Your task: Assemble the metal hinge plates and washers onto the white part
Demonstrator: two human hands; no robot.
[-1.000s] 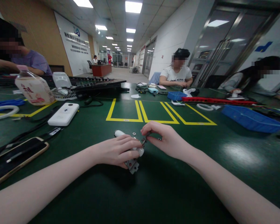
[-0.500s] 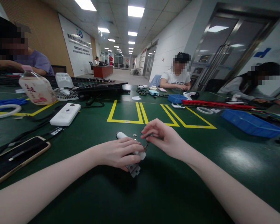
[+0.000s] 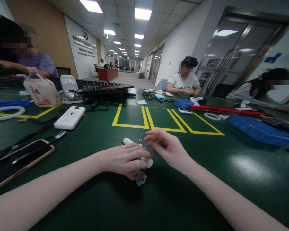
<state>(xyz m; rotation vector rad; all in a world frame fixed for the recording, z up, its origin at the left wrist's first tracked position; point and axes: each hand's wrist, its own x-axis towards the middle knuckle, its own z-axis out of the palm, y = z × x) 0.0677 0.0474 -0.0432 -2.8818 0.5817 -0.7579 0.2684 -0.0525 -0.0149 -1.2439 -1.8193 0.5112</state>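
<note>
My left hand (image 3: 127,158) is closed over a white cylindrical part (image 3: 128,141) and a grey metal bracket (image 3: 139,178) with holes, which juts out below the fingers. Most of both is hidden under the palm, so I cannot tell how they join. My right hand (image 3: 165,144) pinches a small dark metal piece (image 3: 156,141) between thumb and fingers, close to the near end of the white part. What kind of piece it is does not show. Beyond my left fingers, small metal rings (image 3: 140,140) lie on the green table (image 3: 188,192).
Yellow tape outlines (image 3: 130,126) mark the table ahead. On the left are a phone (image 3: 24,163), a white power bank (image 3: 69,117), black cables and a drink bottle (image 3: 42,91). A blue tray (image 3: 262,130) stands at the right. Other people sit around the table.
My right hand has tilted slightly, and the metal piece in it shows more plainly beside the white part. My left hand keeps its hold. The whole view has shifted a little.
</note>
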